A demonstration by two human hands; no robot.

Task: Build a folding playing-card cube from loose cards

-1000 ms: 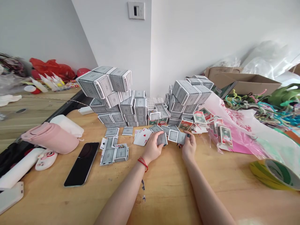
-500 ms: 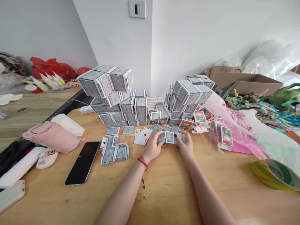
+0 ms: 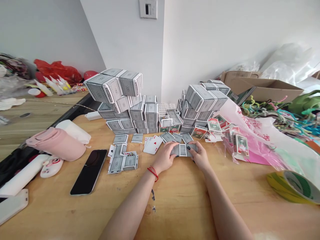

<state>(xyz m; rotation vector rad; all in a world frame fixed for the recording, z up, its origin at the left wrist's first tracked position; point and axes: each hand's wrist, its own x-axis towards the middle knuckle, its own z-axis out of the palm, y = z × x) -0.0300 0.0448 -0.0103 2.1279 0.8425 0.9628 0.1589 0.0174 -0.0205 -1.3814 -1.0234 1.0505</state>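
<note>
The head-worn camera looks forward and down across the wooden table (image 3: 180, 200) from close above.

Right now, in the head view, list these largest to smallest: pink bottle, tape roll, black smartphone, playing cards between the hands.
1. Pink bottle and tape roll: they look alike, so unsure.
2. Black smartphone.
3. Playing cards in the left hand and right hand.

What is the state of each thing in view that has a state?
Playing cards, held together, backs up
Left hand, holding the cards' left end
Right hand, holding their right end
Smartphone, lying flat, screen dark
Cardboard box, flaps open
Fanned cards, face up
</note>
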